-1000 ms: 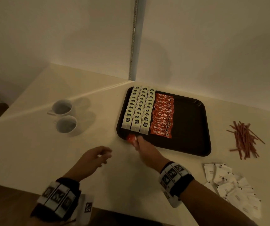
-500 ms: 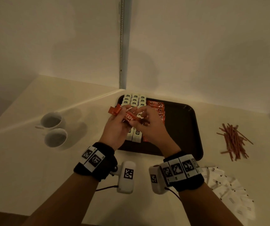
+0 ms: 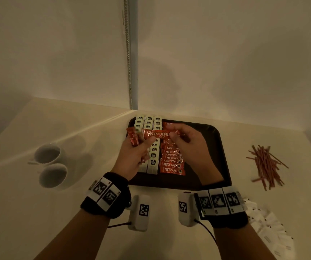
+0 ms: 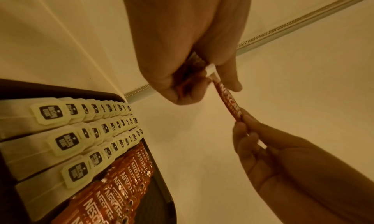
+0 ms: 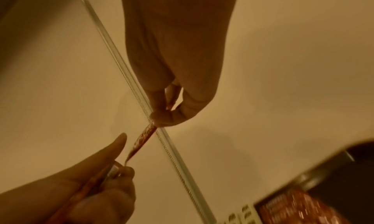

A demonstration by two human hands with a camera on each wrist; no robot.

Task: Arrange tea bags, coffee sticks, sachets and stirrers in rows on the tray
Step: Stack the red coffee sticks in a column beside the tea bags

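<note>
Since half a second ago: both hands have drawn apart a little, and the one red foil coffee stick has swung from a slant to lie level between them, above the tray.
Left hand: nearest the viewer on the left, fingers curled round a small bundle of red coffee sticks and pinching the left end of the level stick.
Right hand: thumb and forefinger pinch the stick's right end; the other fingers are loosely curled.
Stick's long axis: left to right, in line with the row of laid red coffee sticks below it.
Which hand is nearer the row: the right, hovering above it; I judge it should carry the stick down.
Dark brown plastic tray: three rows of white tea bags at left; right half bare.
Off the tray, right: reddish stirrers and white paper sachets.
</note>
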